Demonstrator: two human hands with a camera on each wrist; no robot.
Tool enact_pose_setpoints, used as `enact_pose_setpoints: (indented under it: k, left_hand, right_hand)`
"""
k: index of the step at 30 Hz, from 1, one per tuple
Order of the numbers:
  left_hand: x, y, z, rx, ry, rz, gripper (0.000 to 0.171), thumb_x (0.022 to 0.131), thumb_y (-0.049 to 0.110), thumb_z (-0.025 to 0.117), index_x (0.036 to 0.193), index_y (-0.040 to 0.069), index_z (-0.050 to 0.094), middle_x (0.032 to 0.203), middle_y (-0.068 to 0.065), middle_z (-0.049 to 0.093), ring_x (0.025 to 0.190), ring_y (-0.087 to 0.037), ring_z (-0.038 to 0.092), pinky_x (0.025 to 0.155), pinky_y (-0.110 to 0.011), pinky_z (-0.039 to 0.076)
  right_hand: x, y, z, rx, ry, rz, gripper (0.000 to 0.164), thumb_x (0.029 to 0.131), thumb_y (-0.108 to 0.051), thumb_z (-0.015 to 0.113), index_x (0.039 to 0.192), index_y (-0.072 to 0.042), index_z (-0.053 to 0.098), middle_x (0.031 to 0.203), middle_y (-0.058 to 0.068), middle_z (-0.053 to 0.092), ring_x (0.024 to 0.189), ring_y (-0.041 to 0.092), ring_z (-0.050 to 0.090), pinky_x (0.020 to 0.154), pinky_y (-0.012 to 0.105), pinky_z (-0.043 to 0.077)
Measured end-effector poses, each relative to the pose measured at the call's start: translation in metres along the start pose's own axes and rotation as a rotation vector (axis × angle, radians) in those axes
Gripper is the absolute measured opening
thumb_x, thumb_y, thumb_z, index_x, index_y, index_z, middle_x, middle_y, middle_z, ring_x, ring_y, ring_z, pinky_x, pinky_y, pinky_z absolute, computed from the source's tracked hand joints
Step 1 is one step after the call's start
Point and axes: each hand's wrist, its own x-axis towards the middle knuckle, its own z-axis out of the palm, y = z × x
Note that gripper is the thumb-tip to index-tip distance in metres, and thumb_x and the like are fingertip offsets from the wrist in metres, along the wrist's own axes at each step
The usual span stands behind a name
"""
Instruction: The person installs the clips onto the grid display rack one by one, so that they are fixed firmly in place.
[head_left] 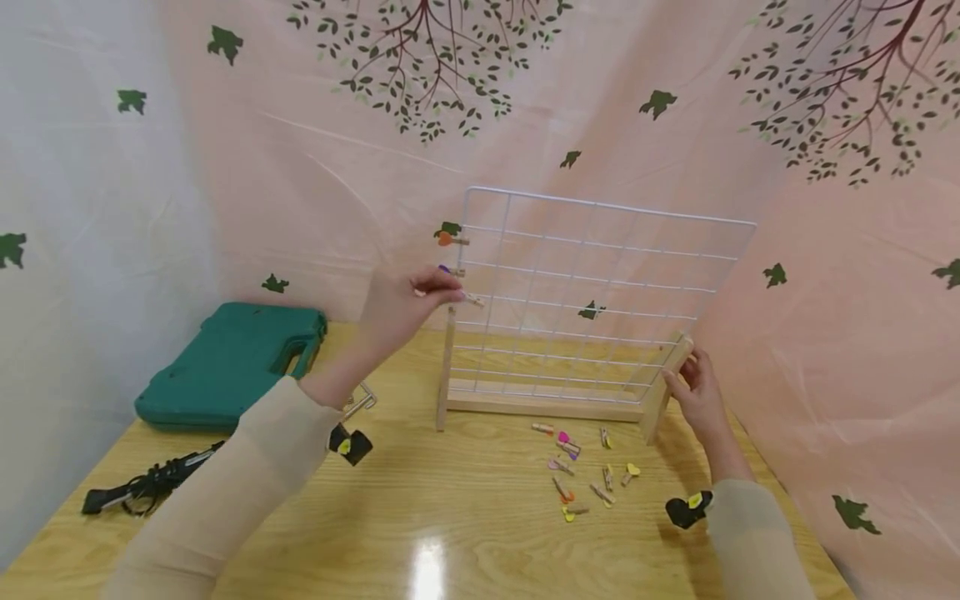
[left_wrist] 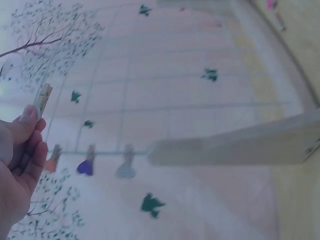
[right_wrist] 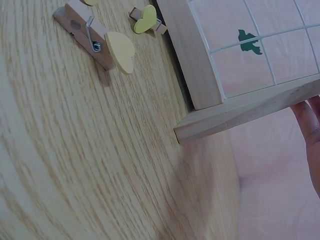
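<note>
My left hand (head_left: 408, 302) pinches a small wooden clothespin (left_wrist: 45, 97) between thumb and fingers, at the left edge of a white wire grid (head_left: 592, 202). Clipped along that edge are an orange heart clothespin (left_wrist: 52, 161), a purple heart clothespin (left_wrist: 86, 166) and a pale heart clothespin (left_wrist: 127, 167). The grid stands in a wooden frame (head_left: 540, 405). At its right upright (head_left: 663, 392), my right hand (head_left: 701, 400) holds the wood, thumb in front and fingers behind. Only a few of its fingers (right_wrist: 307, 120) show in the right wrist view, against the wood.
Several loose clothespins with coloured hearts, one a yellow heart clothespin (head_left: 632, 472), lie on the table (head_left: 360, 533) before the frame. At the left are a green plastic case (head_left: 225, 367), a black tool-like item (head_left: 153, 483) and a bent metal piece (head_left: 360, 402). Printed cloth (head_left: 337, 167) hangs behind.
</note>
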Motion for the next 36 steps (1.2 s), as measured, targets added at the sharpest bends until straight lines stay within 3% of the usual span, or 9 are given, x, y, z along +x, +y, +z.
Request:
enact_pose_setpoints:
  k: [4,9,14,21,29,36]
  left_hand:
    - [0.026,0.003,-0.02,0.044,0.106,0.049,0.013,0.074,0.02,0.071,0.08,0.008,0.07,0.079,-0.002,0.069,0.067,-0.006,0.062,0.061,-0.019,0.049]
    - [0.053,0.002,-0.036,0.058,0.167,-0.018,0.019,0.074,0.02,0.071,0.084,0.005,0.07,0.081,-0.005,0.069,0.068,-0.007,0.063,0.065,-0.017,0.05]
    - [0.072,-0.003,-0.04,0.087,0.209,-0.105,0.019,0.074,0.021,0.071,0.086,0.005,0.07,0.083,-0.005,0.069,0.071,-0.008,0.063,0.067,-0.017,0.05]
    - [0.08,-0.006,-0.034,0.08,0.193,-0.16,0.021,0.075,0.023,0.07,0.087,0.007,0.069,0.085,-0.004,0.069,0.071,-0.007,0.062,0.067,-0.016,0.049]
    - [0.084,-0.005,-0.026,0.09,0.187,-0.173,0.019,0.077,0.02,0.068,0.092,0.009,0.068,0.087,-0.003,0.068,0.072,-0.007,0.06,0.069,-0.016,0.049]
    - [0.083,-0.006,-0.026,0.122,0.184,-0.141,0.017,0.076,0.02,0.069,0.09,0.009,0.067,0.085,-0.001,0.068,0.067,-0.005,0.058,0.065,-0.015,0.048]
  right_hand:
    - [0.001,-0.001,0.0,-0.029,0.011,0.014,0.052,0.087,0.008,0.047,0.133,-0.002,0.026,0.115,0.002,0.052,0.098,0.006,0.052,0.068,0.016,0.05]
    - [0.0,-0.002,0.0,-0.015,0.008,0.02,0.052,0.087,0.008,0.048,0.133,-0.002,0.027,0.113,0.002,0.052,0.097,0.005,0.053,0.068,0.016,0.05]
    - [-0.001,-0.003,0.001,0.008,0.002,0.01,0.052,0.087,0.01,0.047,0.133,-0.001,0.026,0.115,0.002,0.051,0.099,0.006,0.052,0.068,0.016,0.05]
    - [0.0,0.004,-0.002,0.025,-0.001,0.001,0.052,0.086,0.011,0.046,0.132,-0.001,0.026,0.115,0.003,0.051,0.098,0.007,0.052,0.068,0.017,0.05]
    - [0.003,0.019,-0.011,-0.038,0.004,0.018,0.053,0.087,0.005,0.049,0.134,-0.012,0.03,0.116,-0.002,0.051,0.1,0.004,0.051,0.069,0.016,0.049]
    - [0.003,0.022,-0.012,-0.046,-0.011,0.01,0.054,0.088,0.003,0.05,0.135,-0.013,0.029,0.119,0.001,0.05,0.102,0.005,0.051,0.07,0.016,0.049]
